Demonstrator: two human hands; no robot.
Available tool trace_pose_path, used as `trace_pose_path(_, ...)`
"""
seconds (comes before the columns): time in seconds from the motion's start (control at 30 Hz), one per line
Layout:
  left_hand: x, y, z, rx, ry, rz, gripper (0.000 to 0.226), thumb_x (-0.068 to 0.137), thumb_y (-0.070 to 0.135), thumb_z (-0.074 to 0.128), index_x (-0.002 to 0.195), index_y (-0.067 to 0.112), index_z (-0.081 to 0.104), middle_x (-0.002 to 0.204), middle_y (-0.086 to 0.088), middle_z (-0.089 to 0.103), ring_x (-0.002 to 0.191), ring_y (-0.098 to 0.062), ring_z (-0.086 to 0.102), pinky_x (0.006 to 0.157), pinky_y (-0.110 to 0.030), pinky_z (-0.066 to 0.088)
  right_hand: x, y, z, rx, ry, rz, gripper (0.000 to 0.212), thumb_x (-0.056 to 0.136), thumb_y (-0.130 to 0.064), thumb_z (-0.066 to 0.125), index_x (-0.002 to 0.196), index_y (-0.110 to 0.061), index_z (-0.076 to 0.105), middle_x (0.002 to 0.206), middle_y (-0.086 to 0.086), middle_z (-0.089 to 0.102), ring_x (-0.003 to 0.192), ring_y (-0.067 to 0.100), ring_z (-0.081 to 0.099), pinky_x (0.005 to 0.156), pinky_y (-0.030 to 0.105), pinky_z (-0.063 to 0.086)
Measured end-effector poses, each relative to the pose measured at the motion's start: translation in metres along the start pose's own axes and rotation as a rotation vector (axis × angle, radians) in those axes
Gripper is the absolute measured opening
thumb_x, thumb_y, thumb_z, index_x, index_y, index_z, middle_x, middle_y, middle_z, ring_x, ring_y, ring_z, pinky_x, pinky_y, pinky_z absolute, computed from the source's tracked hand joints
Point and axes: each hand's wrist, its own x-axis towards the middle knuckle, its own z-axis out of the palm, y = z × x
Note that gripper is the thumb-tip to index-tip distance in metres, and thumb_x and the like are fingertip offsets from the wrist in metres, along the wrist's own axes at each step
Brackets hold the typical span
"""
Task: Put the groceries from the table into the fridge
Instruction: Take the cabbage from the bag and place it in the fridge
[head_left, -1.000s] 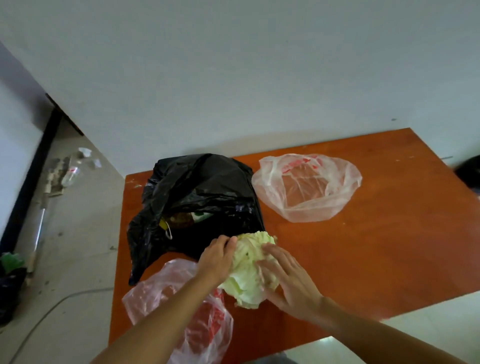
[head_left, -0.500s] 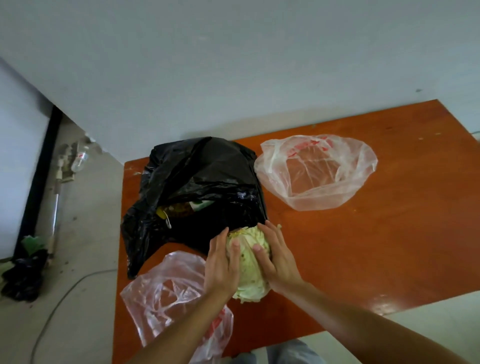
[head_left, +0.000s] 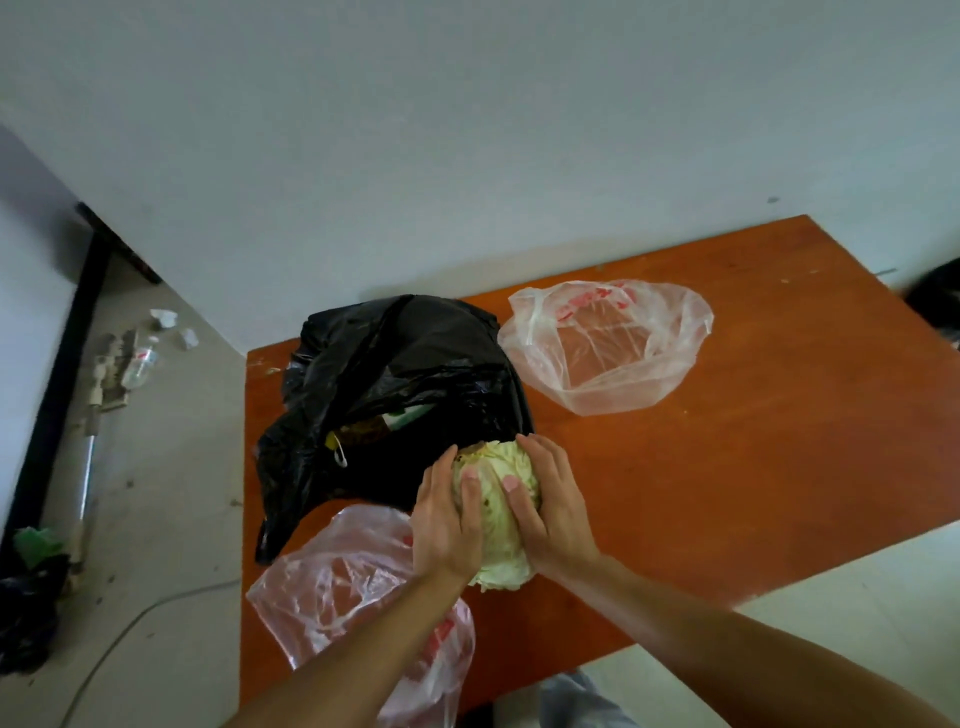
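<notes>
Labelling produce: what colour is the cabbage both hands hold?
Pale yellow-green cabbage with a few brown specks, clearest in the head view.

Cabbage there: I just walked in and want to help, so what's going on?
A person grips the cabbage with the left hand and the right hand, one on each side, beside the open black bag on the orange table. More items show inside that bag. A near clear bag and a far clear bag lie on the table too.

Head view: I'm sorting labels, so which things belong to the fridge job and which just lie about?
Job: cabbage, held by left hand and right hand; black bag with items inside; table.
Lying about: far clear bag, empty; near clear bag; bottle on floor.
</notes>
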Motion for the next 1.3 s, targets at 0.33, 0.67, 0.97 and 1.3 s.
trace_pose_path(0.33,-0.012,0.089,-0.038,-0.075,-0.057,0.346,0.075,0.085,0.061,0.021,0.133,0.009,0.049,0.132,-0.008,0.055,0.122,-0.024,0.05,0.105,-0.039,0.039,-0.011,-0.078,-0.069,-0.039,0.329,-0.072,0.055,0.095,-0.059,0.034,0.136,-0.023,0.042,0.129,-0.002,0.045,0.11,0.017,0.052,0.084,0.043,0.052)
trace_pose_path(0.67,-0.088,0.228,0.03,-0.196,-0.274,0.687,0.072,0.086,0.06,0.021,0.133,0.013,0.049,0.131,-0.009,0.056,0.121,-0.024,0.051,0.104,-0.039,0.04,-0.086,-0.087,-0.229,-0.203,0.723,-0.018,0.058,0.092,-0.057,0.037,0.136,-0.02,0.046,0.133,-0.001,0.045,0.114,0.015,0.049,0.093,0.037,0.048)
trace_pose_path(0.97,-0.279,0.324,0.159,-0.293,-0.587,0.848,0.072,0.085,0.058,0.02,0.131,0.011,0.051,0.123,-0.011,0.059,0.11,-0.024,0.056,0.095,-0.043,0.047,-0.275,-0.041,-0.388,-0.307,1.013,0.2,0.062,0.089,-0.057,0.035,0.133,-0.016,0.048,0.129,0.003,0.048,0.111,0.017,0.052,0.094,0.038,0.049)
trace_pose_path(1.3,-0.494,0.404,0.295,-0.366,-0.931,0.895,0.056,0.089,0.048,0.027,0.127,0.017,0.052,0.12,-0.003,0.06,0.102,-0.016,0.056,0.09,-0.026,0.043,-0.474,0.011,-0.54,-0.453,1.264,0.383,0.057,0.089,-0.054,0.036,0.13,-0.017,0.052,0.126,0.001,0.051,0.109,0.016,0.053,0.093,0.037,0.048)
